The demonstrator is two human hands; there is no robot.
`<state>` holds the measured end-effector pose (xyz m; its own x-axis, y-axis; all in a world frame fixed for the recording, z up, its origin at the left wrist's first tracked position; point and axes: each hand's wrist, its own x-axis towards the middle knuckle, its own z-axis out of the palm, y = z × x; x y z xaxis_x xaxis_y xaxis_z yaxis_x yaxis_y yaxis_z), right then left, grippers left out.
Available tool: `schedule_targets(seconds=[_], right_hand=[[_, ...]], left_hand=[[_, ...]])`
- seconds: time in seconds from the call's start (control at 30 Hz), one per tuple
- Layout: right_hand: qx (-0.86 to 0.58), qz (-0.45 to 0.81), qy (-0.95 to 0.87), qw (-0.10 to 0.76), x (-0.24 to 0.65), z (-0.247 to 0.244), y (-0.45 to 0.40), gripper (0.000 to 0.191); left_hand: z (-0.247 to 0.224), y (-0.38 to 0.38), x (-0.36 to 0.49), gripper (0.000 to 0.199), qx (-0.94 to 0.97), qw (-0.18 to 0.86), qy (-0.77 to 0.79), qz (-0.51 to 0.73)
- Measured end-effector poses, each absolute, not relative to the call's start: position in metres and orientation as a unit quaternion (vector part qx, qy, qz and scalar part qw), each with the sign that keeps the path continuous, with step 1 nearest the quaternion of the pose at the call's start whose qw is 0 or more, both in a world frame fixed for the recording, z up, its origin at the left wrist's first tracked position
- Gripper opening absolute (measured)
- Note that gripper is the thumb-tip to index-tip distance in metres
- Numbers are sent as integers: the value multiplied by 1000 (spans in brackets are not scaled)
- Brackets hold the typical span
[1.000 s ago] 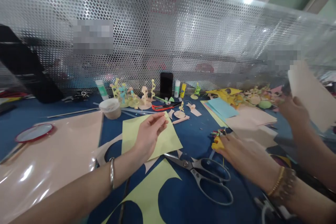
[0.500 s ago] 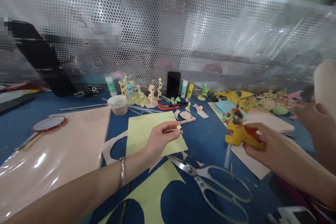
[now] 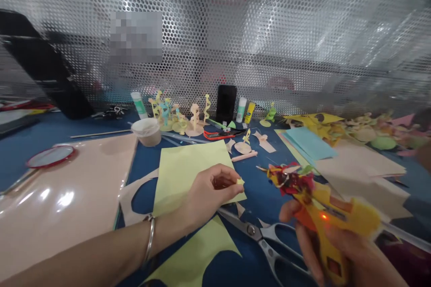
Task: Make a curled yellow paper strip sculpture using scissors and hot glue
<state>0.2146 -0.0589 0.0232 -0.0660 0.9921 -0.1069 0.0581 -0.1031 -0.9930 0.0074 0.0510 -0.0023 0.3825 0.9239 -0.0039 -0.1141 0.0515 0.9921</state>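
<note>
Left hand (image 3: 210,193) is lying palm-down over a yellow-green paper sheet (image 3: 190,175), with a silver bangle (image 3: 150,236) circling the wrist. Its thumb and fingers (image 3: 229,174) are coming together, pinching a small yellow paper piece (image 3: 239,181) near the sheet's right edge.

Right hand (image 3: 332,253) is raised at lower right above the blue worktop (image 3: 50,132), its fingers (image 3: 305,251) clamped around a yellow hot glue gun (image 3: 340,215) (motion blur makes this identification tentative). A red indicator light (image 3: 323,216) is glowing on the tool, and multicoloured paper scraps (image 3: 291,180) are clinging to its upper end.

Steel scissors (image 3: 261,235) are lying just below the sheet, beneath the left hand's fingertips. Farther back, a black phone (image 3: 226,104) is standing upright between paper sculptures (image 3: 166,114) and two glue sticks (image 3: 241,110), and a red-and-black utility knife (image 3: 218,134) is lying in front of it. The labels on the sticks are too small to read. A blue paper stack (image 3: 308,143) is lying toward the right, and a peach sheet (image 3: 57,202) is covering the worktop's left side.
</note>
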Motion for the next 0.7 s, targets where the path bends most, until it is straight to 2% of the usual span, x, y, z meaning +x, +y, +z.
schedule_targets(seconds=[0.13,0.23,0.4,0.57,0.7], right_hand=[[-645,432,-450,441,212,24,-58,30],[-684,384,-454,422,206,27,-54,17],[-639,361,-538,415,202,28,-51,14],[-557,360,-614,427,204,23,-54,12],[-556,330,-637,420,205,9,-56,13]], left_hand=[[2,45,9,15,564,642,358,377],[5,36,10,19,567,674,332,336],[5,18,14,13,562,723,298,269],[2,11,16,16,565,724,296,263],[3,12,18,18,549,735,302,261]])
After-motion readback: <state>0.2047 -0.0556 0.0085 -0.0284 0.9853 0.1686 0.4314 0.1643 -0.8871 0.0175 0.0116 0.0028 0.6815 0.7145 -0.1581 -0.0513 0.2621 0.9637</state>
